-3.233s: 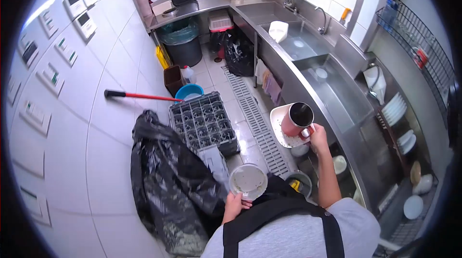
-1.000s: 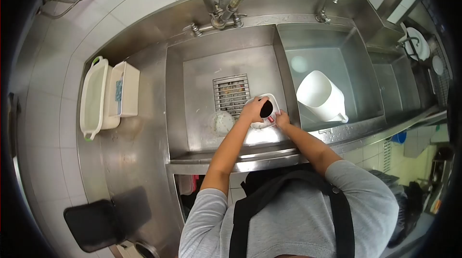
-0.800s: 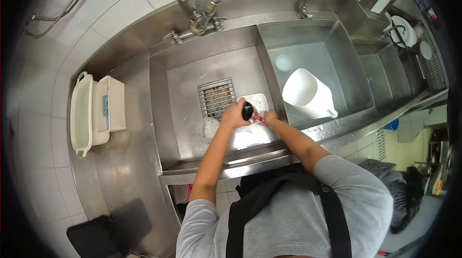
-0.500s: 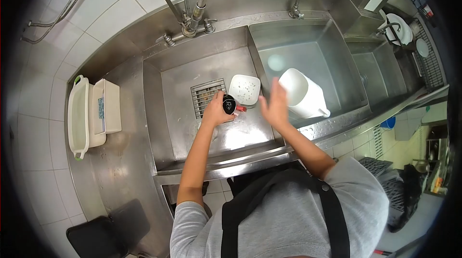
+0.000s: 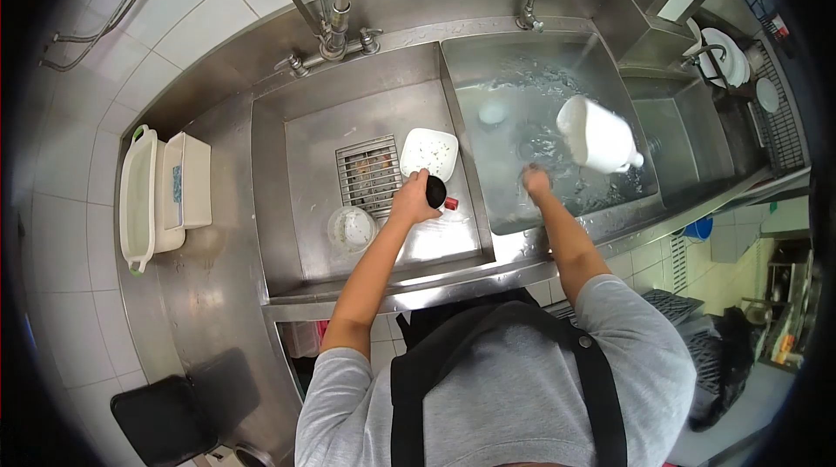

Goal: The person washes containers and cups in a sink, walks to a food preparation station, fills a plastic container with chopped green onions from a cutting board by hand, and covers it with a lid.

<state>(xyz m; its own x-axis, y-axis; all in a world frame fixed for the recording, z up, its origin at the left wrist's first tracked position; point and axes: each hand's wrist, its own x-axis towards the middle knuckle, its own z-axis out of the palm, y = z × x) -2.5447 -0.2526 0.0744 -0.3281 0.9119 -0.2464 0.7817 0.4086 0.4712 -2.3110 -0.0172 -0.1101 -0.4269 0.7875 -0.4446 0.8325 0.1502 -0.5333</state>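
Note:
My left hand [image 5: 413,198] is wrapped round a small black cup [image 5: 434,192] over the left sink basin. Beside the cup lies a small red object [image 5: 451,203]. Just above them is a white square dish [image 5: 429,154] with dark bits in it. A clear round container [image 5: 352,228] stands near my left forearm. My right hand [image 5: 536,180] is partly in the water of the middle basin, its fingers hidden. A white pitcher [image 5: 597,134] floats tilted to its right.
A drain grate [image 5: 367,174] lies in the left basin. Two taps [image 5: 332,42] [image 5: 529,19] rise behind the basins. Pale tubs [image 5: 197,184] stand on the left counter, a black tray [image 5: 164,419] lower left. White plates [image 5: 724,58] are at the right.
My right hand has gone down into the water. The pitcher has moved right, and the water is now rippled. My left hand has shifted slightly right with the cup. The clear container is now in plain view.

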